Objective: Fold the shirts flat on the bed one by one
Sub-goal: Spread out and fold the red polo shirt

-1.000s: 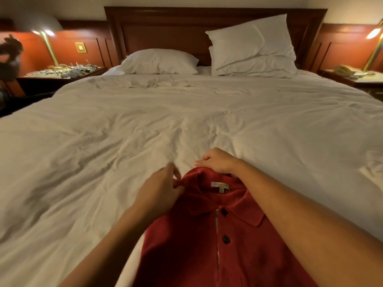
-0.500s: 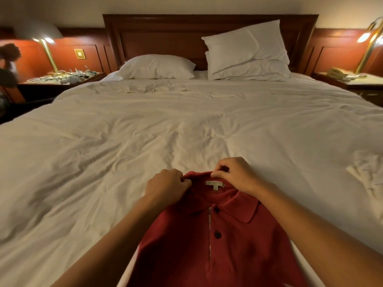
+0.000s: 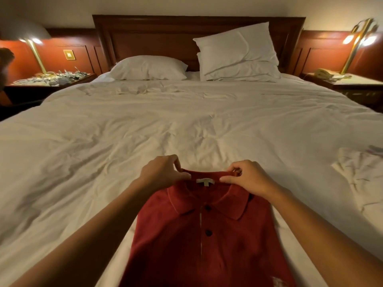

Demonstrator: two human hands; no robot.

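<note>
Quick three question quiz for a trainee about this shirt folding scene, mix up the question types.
1. True or false: the left hand and the right hand both pinch the collar of the red polo shirt.
2. Where does the crumpled white cloth lie? A) on the bed, to the right of the shirt. B) on top of the pillows. C) on the left nightstand.
3. Fill in: the shirt's placket shows ___ dark buttons.

Key: 1 true; 2 A; 3 two.
</note>
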